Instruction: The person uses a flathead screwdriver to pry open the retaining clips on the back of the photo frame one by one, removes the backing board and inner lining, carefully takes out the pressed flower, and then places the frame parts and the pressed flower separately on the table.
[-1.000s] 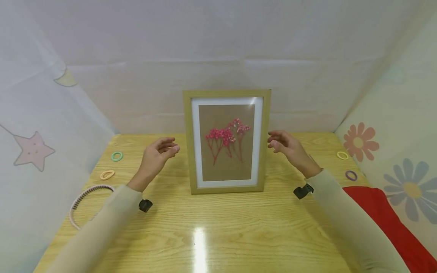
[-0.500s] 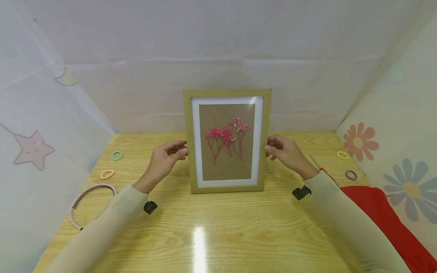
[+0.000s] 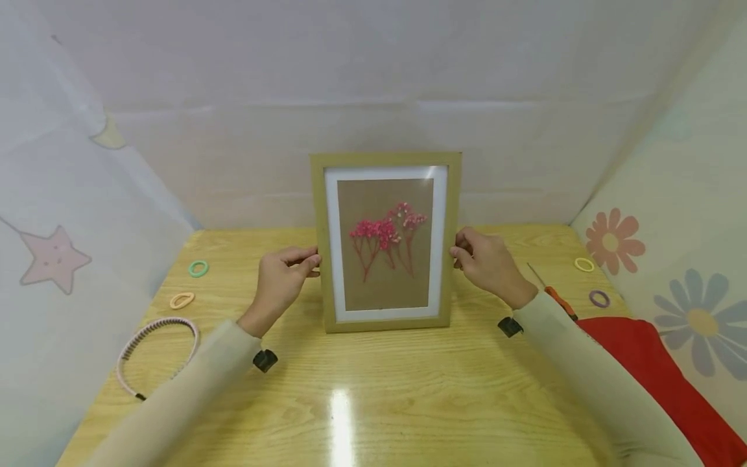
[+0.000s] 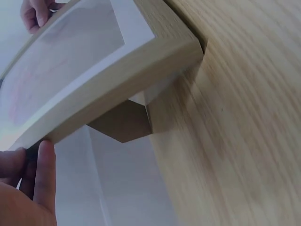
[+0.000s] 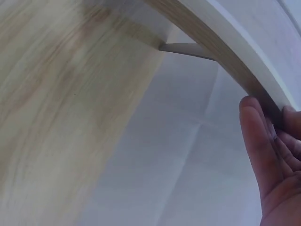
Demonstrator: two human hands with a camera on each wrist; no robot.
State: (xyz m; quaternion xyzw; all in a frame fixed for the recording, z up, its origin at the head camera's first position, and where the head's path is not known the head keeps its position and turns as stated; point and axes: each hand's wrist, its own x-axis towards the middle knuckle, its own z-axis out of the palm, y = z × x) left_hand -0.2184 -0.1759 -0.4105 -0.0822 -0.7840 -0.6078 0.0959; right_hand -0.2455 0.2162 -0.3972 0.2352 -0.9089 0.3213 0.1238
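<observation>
A wooden picture frame (image 3: 385, 159) with pressed pink flowers stands upright at the middle of the table (image 3: 373, 389). My left hand (image 3: 312, 262) pinches its left edge at mid height, and my right hand (image 3: 458, 253) pinches its right edge. In the left wrist view the left fingers (image 4: 45, 169) lie against the frame's side (image 4: 117, 94), with the back stand (image 4: 124, 123) on the table behind. In the right wrist view the right hand's fingers (image 5: 256, 136) curl round the frame's edge (image 5: 221, 47).
A green hair tie (image 3: 198, 268), an orange hair tie (image 3: 182, 299) and a pink headband (image 3: 156, 324) lie at the left. At the right are a yellow hair tie (image 3: 583, 264), a purple one (image 3: 599, 298), an orange-handled tool (image 3: 557, 297) and red cloth (image 3: 659, 370). Fabric walls close in three sides.
Both hands have moved inward from open air beside the frame and now pinch its left and right edges. The frame still stands in about the same place.
</observation>
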